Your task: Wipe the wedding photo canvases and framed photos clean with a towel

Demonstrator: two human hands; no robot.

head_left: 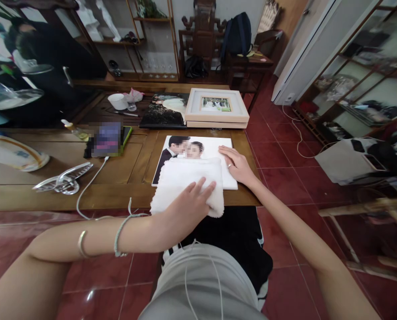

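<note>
A large photo print (214,149) of two people with a white background lies flat near the table's front edge. Over its lower part is a fluffy white cloth (181,173), which hangs a little past the table edge. My left hand (193,198) grips this cloth from above, its fingers bent into the pile and part of the thumb side hidden. On the photo's right side rests my right hand (236,164), fingers stretched out and lying flat, a ring on one of them.
Behind the photo are a white picture frame (218,118) and a dark photo panel (163,111). A phone (110,138) with a white cable, a clear hair claw (65,178), a dropper bottle (74,131) and a white cup (117,101) occupy the table's left part.
</note>
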